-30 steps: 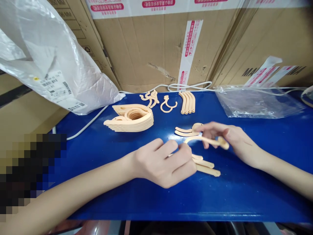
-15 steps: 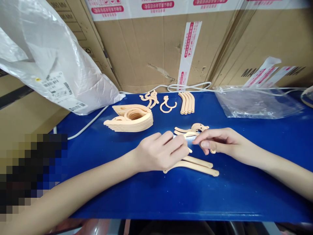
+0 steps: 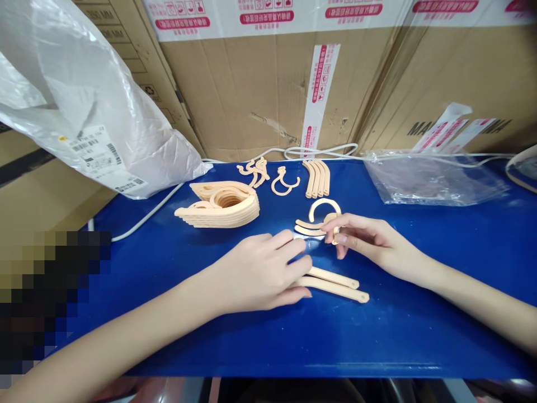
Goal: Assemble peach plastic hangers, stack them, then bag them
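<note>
My right hand [image 3: 364,238] pinches a cream plastic hanger hook [image 3: 325,202], whose curved end rises above the fingertips. Behind and beside those fingers lie curved hanger pieces [image 3: 309,229], partly hidden. My left hand [image 3: 260,271] rests over the left ends of two long, slim hanger arms [image 3: 335,288] on the blue table. Its fingers are apart, with the thumb on the near side of the arms and the index finger on the far side. The covered ends are out of sight.
A stack of folded hangers [image 3: 226,215] sits left of centre. Farther back are loose hooks [image 3: 285,184] and a row of short arms [image 3: 318,179]. A clear plastic bag [image 3: 432,179], a white cable [image 3: 319,150], a stuffed white bag [image 3: 138,129] and cardboard boxes [image 3: 251,84] line the back.
The hook has passed from my left hand to my right hand and now stands upright there. My left hand has loosened and moved slightly left and down onto the long arms.
</note>
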### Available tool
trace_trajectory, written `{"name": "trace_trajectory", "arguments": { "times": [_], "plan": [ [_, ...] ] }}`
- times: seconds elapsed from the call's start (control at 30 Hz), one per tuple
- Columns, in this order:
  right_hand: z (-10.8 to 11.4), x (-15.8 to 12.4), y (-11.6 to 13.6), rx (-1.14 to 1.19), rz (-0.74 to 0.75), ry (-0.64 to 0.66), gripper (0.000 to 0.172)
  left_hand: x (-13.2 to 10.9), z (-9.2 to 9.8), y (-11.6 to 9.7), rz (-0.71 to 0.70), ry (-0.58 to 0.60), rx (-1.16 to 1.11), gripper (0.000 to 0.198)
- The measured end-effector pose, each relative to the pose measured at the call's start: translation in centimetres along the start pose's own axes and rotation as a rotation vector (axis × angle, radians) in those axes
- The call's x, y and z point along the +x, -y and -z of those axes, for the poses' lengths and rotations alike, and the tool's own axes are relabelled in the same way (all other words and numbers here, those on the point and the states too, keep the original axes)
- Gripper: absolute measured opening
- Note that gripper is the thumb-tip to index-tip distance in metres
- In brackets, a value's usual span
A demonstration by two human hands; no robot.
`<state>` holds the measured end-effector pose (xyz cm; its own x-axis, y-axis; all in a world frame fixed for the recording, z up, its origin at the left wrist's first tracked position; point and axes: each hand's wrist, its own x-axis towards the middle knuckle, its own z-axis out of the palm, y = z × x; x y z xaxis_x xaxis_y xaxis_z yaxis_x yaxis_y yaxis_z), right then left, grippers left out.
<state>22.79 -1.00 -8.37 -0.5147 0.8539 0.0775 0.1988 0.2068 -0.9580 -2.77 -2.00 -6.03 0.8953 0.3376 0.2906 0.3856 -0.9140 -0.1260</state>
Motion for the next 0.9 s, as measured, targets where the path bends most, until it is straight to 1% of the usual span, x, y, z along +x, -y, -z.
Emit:
{"name": "trace_trajectory", "arguments": {
  "times": [0.1, 0.17, 0.3, 0.43, 0.5, 0.57, 0.7, 0.83, 0.9],
  "plan": [
    [-0.2, 0.2, -0.1, -0.072, 0.042, -0.031, 0.017, -0.8, -0.5, 0.3, 0.050, 0.089, -0.111, 0.026],
    [-0.3, 0.4, -0.3, -0.108, 0.060, -0.047, 0.017, -0.9, -0.8, 0.4, 0.068, 0.107, -0.181, 0.024],
    [-0.3, 0.5, -0.6, -0.123, 0.084, -0.054, 0.018, -0.6, -1.5, 0.1, 0.108, 0.025, -0.220, 0.024],
    [-0.3, 0.5, -0.5, -0.088, 0.082, -0.061, 0.016, -0.3, -2.3, -0.1, 0.195, -0.064, -0.205, 0.022],
    [-0.4, 0.4, -0.3, -0.084, 0.086, -0.078, 0.016, -0.2, -2.7, -0.1, 0.244, -0.076, -0.201, 0.019],
    [-0.4, 0.3, -0.2, -0.102, 0.101, -0.119, 0.015, -0.1, -2.8, 0.0, 0.272, -0.071, -0.186, 0.021],
    [-0.2, 0.1, -0.2, -0.135, 0.113, -0.208, 0.011, 0.1, -2.7, 0.2, 0.262, -0.049, -0.152, 0.023],
    [0.0, 0.1, -0.4, -0.102, 0.050, -0.227, 0.013, 0.0, -2.5, 0.4, 0.234, 0.006, -0.197, 0.020],
    [0.1, 0.1, -0.4, -0.092, 0.041, -0.230, 0.013, -0.1, -2.4, 0.5, 0.211, 0.035, -0.227, 0.018]
  ]
}}
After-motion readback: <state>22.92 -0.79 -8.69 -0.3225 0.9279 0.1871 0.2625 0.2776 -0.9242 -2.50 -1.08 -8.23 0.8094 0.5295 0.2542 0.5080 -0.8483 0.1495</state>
